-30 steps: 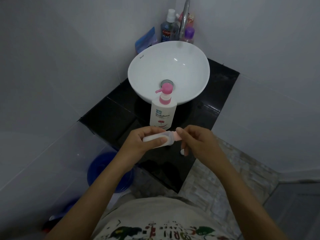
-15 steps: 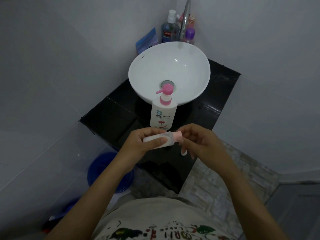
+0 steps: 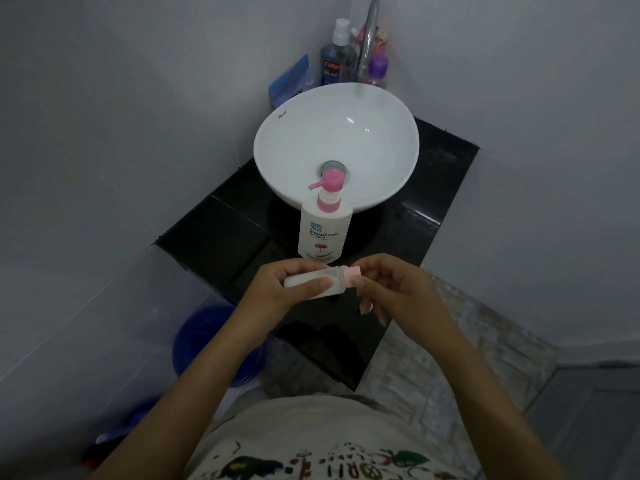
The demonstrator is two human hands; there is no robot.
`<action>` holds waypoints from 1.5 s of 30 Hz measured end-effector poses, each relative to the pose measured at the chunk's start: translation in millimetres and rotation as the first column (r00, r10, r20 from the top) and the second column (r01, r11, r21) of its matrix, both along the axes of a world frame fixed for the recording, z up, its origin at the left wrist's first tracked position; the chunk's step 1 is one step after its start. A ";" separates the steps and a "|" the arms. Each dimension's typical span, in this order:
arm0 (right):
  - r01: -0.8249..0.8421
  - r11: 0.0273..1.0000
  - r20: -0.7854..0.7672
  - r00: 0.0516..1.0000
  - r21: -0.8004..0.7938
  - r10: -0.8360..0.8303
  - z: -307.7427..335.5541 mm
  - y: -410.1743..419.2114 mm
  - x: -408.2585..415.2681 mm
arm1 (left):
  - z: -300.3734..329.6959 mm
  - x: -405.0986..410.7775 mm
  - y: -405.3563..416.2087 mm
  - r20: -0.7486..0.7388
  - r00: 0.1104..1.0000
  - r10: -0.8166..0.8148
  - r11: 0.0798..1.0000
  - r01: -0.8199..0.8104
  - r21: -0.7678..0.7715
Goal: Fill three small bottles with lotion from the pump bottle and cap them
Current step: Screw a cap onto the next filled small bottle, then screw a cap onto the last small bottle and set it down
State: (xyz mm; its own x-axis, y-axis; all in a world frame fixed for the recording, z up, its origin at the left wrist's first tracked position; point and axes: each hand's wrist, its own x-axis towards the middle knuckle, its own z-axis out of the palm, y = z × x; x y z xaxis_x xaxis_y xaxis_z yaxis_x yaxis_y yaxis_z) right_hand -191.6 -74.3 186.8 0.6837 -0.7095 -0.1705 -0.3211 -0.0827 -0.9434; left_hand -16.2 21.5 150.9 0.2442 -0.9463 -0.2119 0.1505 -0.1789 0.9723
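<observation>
- My left hand (image 3: 277, 292) is wrapped round a small bottle (image 3: 313, 284), held on its side just in front of the pump bottle (image 3: 325, 233), thumb lying along its body.
- My right hand (image 3: 398, 289) pinches the pink cap (image 3: 352, 273) on the small bottle's neck between thumb and fingertips.
- Against a second ago, the right hand's fingers have shifted round the cap while the small bottle has barely moved. I read that as a turn of the cap, but cannot say whether it is going on or coming off.
- The small bottle looks white inside. If that is lotion, this one is being closed; I cannot be sure.
- I see no other small bottles. A small white bit lay on the bench (image 3: 221, 244) below the right hand half a second ago; now that hand covers the spot.
- The pump bottle stands upright on the bench, touching the front of the white basin (image 3: 294, 133), its pink spout pointing left. Its label reads "Shokubutsu".
- The basin rim carries a small mark, seemingly "Kasso".
- Behind the basin, beside the tap (image 3: 369, 36), a blue bottle (image 3: 336, 60) shows "Colga…" and "PLAX".
</observation>
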 end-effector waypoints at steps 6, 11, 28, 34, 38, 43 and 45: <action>0.051 0.997 0.020 0.998 0.065 -0.053 -2.2 3.1 -1.0 | -3.8 -1.1 0.4 0.037 0.999 -0.013 1.000 0.013 -0.006; 0.105 0.994 -0.022 0.994 0.022 -0.105 -12.8 8.9 0.8 | -10.4 -1.4 0.7 0.134 0.991 -0.005 1.000 0.008 -0.018; -0.578 0.400 -0.616 0.787 -0.711 0.040 -75.9 -41.1 67.2 | -71.3 44.0 30.1 0.376 0.901 0.215 0.946 -0.289 0.151; -0.639 0.406 -0.690 0.724 -0.654 0.028 -100.3 -40.7 73.5 | -94.5 45.2 14.7 0.434 0.887 0.157 0.948 -0.258 0.185; -0.574 0.453 -0.637 0.770 -0.682 0.016 -102.6 -40.0 72.4 | -107.3 43.5 -3.8 0.524 0.846 0.104 0.951 -0.238 0.196; -0.301 0.591 -0.420 0.905 -0.748 -0.072 -87.5 -38.5 55.4 | -118.2 43.9 -19.6 0.572 0.820 0.017 0.952 -0.187 0.240; -0.200 0.650 -0.378 0.914 -0.733 -0.145 -85.5 -40.1 40.4 | -122.1 43.7 -23.1 0.562 0.827 0.016 0.955 -0.179 0.236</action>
State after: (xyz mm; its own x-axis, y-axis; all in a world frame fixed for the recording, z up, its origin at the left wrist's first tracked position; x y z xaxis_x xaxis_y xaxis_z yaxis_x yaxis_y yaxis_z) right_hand -151.2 -114.4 101.3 0.7069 -0.6877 0.1656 -0.6093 -0.7109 -0.3513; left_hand 27.5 -1.5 28.8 0.4844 -0.8373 -0.2537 -0.3620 -0.4558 0.8131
